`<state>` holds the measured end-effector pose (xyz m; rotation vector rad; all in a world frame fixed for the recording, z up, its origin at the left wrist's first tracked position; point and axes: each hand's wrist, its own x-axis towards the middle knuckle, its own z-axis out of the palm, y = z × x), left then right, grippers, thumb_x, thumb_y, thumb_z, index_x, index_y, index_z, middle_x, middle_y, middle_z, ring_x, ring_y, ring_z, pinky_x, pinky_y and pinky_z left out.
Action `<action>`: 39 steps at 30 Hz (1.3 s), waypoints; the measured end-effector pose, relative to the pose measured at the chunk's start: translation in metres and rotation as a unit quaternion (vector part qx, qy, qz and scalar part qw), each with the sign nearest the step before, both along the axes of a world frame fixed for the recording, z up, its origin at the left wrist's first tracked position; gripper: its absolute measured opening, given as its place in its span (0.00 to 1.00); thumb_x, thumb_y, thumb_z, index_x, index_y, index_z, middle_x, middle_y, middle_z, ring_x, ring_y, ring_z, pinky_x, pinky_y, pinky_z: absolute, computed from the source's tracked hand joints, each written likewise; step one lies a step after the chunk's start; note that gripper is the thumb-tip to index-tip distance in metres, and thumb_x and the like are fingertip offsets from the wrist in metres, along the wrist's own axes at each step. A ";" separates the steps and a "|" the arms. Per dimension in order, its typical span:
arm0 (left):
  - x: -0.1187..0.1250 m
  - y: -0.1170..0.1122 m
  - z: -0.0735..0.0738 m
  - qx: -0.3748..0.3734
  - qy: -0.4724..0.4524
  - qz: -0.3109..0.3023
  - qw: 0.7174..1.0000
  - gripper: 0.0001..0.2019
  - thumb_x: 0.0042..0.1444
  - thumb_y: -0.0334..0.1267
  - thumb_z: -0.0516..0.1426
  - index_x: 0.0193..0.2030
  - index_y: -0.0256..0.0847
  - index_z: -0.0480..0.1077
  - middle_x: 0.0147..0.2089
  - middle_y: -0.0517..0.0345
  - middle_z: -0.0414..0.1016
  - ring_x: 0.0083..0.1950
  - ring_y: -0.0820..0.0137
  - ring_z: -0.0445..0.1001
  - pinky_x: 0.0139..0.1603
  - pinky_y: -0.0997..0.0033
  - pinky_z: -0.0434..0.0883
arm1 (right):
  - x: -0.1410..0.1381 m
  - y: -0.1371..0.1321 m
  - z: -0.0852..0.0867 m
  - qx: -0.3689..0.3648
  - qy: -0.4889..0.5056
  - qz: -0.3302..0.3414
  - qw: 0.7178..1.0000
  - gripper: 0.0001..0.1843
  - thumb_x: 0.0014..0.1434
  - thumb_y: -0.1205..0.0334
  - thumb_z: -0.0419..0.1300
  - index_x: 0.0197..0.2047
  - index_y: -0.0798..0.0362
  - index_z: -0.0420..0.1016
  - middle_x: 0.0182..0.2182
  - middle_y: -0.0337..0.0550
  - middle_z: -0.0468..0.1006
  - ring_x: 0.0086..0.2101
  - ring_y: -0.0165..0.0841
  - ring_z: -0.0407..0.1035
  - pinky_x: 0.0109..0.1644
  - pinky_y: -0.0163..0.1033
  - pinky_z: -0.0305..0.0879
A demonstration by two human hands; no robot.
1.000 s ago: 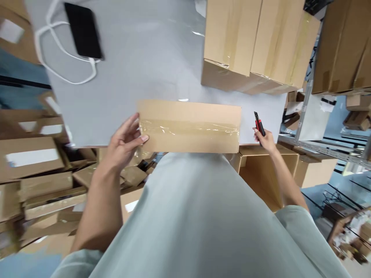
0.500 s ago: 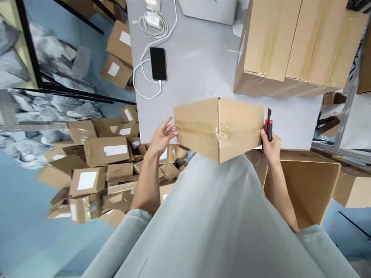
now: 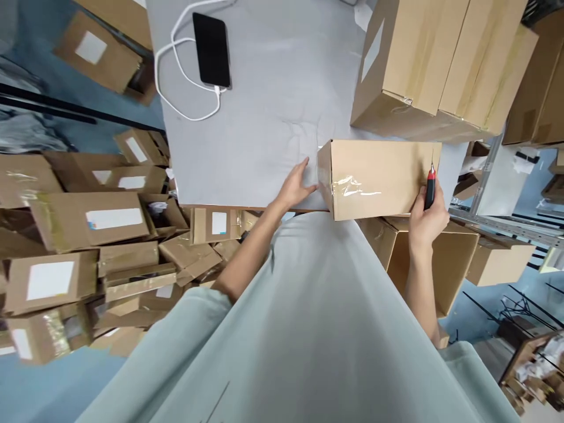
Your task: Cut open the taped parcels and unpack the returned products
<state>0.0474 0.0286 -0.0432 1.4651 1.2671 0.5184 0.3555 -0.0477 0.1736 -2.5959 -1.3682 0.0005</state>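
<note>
Left of the small carton [image 3: 381,183], farther from the person, a black phone [image 3: 212,51] lay on the grey table [image 3: 268,117]. The left forearm reached slantwise toward the carton's left end, the left hand [image 3: 296,185] open, fingers spread, thumb just beside it; contact could not be told. The carton sat at the table's near edge. At its right end, the right forearm stood nearly upright, the right hand [image 3: 428,218] closed around a red-and-black cutter [image 3: 430,189], blade pointing away.

No legible lettering anywhere
</note>
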 end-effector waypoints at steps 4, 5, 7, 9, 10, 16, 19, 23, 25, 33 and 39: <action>-0.026 0.008 0.062 0.124 0.004 -0.024 0.992 0.57 0.61 0.58 0.71 0.89 0.49 0.48 0.87 0.40 0.57 0.87 0.40 0.58 0.83 0.35 0.65 | -0.002 0.008 -0.002 -0.028 -0.030 0.004 0.999 0.32 0.80 0.50 0.50 0.78 0.53 0.74 0.63 0.61 0.85 0.56 0.57 0.84 0.59 0.60 0.79; -0.027 0.012 0.080 0.153 0.003 -0.037 0.988 0.55 0.63 0.58 0.71 0.89 0.50 0.48 0.88 0.42 0.56 0.88 0.41 0.56 0.86 0.34 0.60 | -0.002 0.009 -0.002 -0.035 -0.035 0.004 0.999 0.32 0.80 0.51 0.50 0.78 0.53 0.73 0.62 0.62 0.85 0.56 0.57 0.84 0.59 0.59 0.79; -0.024 0.023 0.110 0.193 0.002 -0.066 0.979 0.53 0.65 0.57 0.70 0.88 0.51 0.48 0.88 0.44 0.57 0.89 0.41 0.54 0.88 0.34 0.56 | 0.000 0.011 0.000 -0.042 -0.039 0.004 0.998 0.32 0.80 0.51 0.50 0.78 0.53 0.73 0.61 0.62 0.86 0.55 0.57 0.84 0.59 0.59 0.79; -0.018 0.034 0.127 0.218 -0.001 -0.097 0.971 0.52 0.66 0.56 0.69 0.88 0.50 0.48 0.87 0.44 0.59 0.89 0.41 0.54 0.88 0.33 0.55 | 0.002 0.011 -0.001 -0.041 -0.041 0.009 0.998 0.32 0.80 0.51 0.50 0.78 0.53 0.73 0.60 0.62 0.86 0.56 0.56 0.84 0.59 0.58 0.79; -0.015 0.038 0.131 0.227 -0.002 -0.110 0.968 0.52 0.66 0.56 0.69 0.88 0.49 0.48 0.86 0.43 0.60 0.88 0.40 0.54 0.88 0.33 0.56 | 0.002 0.011 -0.001 -0.039 -0.042 0.012 0.998 0.31 0.80 0.51 0.50 0.78 0.53 0.73 0.60 0.61 0.86 0.56 0.56 0.84 0.59 0.58 0.79; -0.010 0.052 0.128 0.245 0.018 -0.132 0.960 0.52 0.65 0.56 0.68 0.87 0.44 0.49 0.83 0.37 0.64 0.85 0.36 0.60 0.85 0.30 0.59 | 0.004 0.008 -0.005 -0.027 -0.046 0.009 0.999 0.32 0.80 0.49 0.50 0.77 0.52 0.75 0.56 0.60 0.88 0.49 0.55 0.85 0.56 0.58 0.79; -0.008 0.051 0.124 0.256 0.033 -0.133 0.957 0.52 0.66 0.56 0.67 0.88 0.41 0.48 0.82 0.33 0.65 0.84 0.34 0.61 0.84 0.29 0.60 | 0.004 0.007 -0.006 -0.028 -0.032 0.006 0.999 0.33 0.79 0.48 0.50 0.77 0.52 0.74 0.57 0.61 0.87 0.49 0.55 0.85 0.56 0.60 0.79; -0.003 0.046 0.119 0.269 0.035 -0.123 0.955 0.52 0.67 0.56 0.65 0.88 0.39 0.46 0.82 0.30 0.64 0.83 0.34 0.61 0.83 0.31 0.61 | 0.007 0.008 -0.008 -0.031 -0.019 0.005 0.999 0.33 0.80 0.47 0.49 0.78 0.52 0.73 0.60 0.63 0.85 0.53 0.55 0.84 0.59 0.60 0.79; -0.003 0.045 0.118 0.269 0.030 -0.121 0.955 0.51 0.68 0.57 0.64 0.88 0.39 0.46 0.82 0.31 0.64 0.83 0.34 0.61 0.82 0.30 0.61 | 0.007 0.008 -0.005 -0.023 -0.023 0.024 0.999 0.32 0.80 0.49 0.48 0.78 0.51 0.73 0.63 0.63 0.82 0.59 0.54 0.81 0.62 0.59 0.78; -0.003 0.044 0.113 0.273 0.016 -0.104 0.956 0.51 0.67 0.57 0.64 0.87 0.40 0.46 0.81 0.31 0.65 0.81 0.34 0.64 0.82 0.30 0.62 | -0.079 -0.005 0.054 -0.030 0.064 0.083 0.994 0.33 0.80 0.44 0.52 0.81 0.47 0.69 0.58 0.58 0.84 0.57 0.52 0.82 0.59 0.57 0.81; -0.001 0.045 0.113 0.264 -0.002 -0.095 0.960 0.50 0.67 0.56 0.64 0.87 0.41 0.48 0.81 0.33 0.66 0.81 0.36 0.64 0.82 0.30 0.61 | -0.165 0.000 0.079 -0.140 0.247 0.148 0.947 0.35 0.81 0.50 0.53 0.87 0.41 0.58 0.57 0.47 0.89 0.47 0.45 0.86 0.50 0.45 0.81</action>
